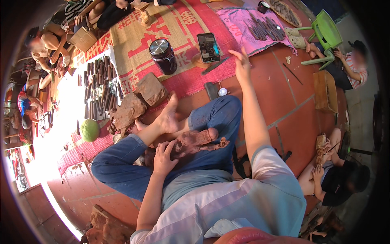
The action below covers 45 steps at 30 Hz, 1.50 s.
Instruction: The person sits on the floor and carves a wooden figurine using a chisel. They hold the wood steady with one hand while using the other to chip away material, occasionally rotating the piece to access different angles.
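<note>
A reddish-brown wood carving point(191, 143) of a figure lies across my lap, its rounded head end toward my right knee. My left hand point(164, 157) grips its left end, the fingers bent over the wood. Stretched forward over the floor, my right hand point(242, 65) is empty, its fingers apart. Just left of those fingers a phone point(209, 47) with a lit screen leans upright on a small round wooden stand point(200, 62). A dark flat tool point(215, 66) lies on the mat beside the stand.
A dark steel-lidded jar point(163, 57) stands on the mat, near wood blocks point(152, 89) and a green round fruit point(89, 130). Carving tools lie on a white sheet point(77, 101) and a pink cloth point(254, 20). A green chair point(327, 32) and several people are around; one holds a carving point(321, 149).
</note>
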### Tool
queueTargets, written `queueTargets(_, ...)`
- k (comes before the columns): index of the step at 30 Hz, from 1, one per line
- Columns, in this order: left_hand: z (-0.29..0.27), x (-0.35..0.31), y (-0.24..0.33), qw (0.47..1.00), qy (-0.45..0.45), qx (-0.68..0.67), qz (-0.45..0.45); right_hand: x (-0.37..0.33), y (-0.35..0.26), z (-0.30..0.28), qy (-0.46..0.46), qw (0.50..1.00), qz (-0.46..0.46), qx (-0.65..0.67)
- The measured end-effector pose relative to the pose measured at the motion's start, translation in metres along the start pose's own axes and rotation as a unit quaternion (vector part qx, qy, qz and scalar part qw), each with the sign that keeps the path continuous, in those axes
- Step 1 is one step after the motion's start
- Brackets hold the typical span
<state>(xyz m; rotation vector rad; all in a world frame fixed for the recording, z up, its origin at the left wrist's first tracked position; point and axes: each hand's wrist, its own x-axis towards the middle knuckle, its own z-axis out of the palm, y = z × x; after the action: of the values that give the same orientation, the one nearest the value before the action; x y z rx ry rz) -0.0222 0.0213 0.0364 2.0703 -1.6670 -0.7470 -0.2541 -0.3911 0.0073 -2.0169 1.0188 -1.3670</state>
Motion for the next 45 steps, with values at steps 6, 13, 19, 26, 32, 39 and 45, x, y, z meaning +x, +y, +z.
queueTargets(6,-0.002,-0.002,0.001,1.000,-0.002,0.000,-0.001,-0.071,-0.070,-0.063,0.202,0.869,0.309,0.331)
queueTargets(13,-0.001,-0.001,0.001,1.000,-0.006,0.004,0.003,-0.068,-0.052,-0.075,0.108,0.929,0.274,0.226)
queueTargets(19,0.003,-0.001,-0.001,1.000,0.007,0.004,0.012,0.005,-0.014,-0.021,-0.024,0.999,0.040,-0.024)
queueTargets(26,0.001,-0.001,-0.001,1.000,-0.002,0.008,0.006,0.040,0.002,0.027,-0.154,0.976,0.057,-0.143)
queueTargets(32,0.000,-0.001,-0.003,1.000,0.004,0.018,0.023,0.052,0.009,0.043,-0.207,0.949,0.075,-0.224)
queueTargets(39,0.000,-0.001,-0.001,1.000,0.004,0.012,0.014,0.044,0.004,0.028,-0.123,0.983,0.063,-0.120)
queueTargets(45,0.001,-0.003,-0.003,0.999,0.014,0.022,0.022,0.006,-0.013,0.006,-0.090,0.991,0.081,-0.053)
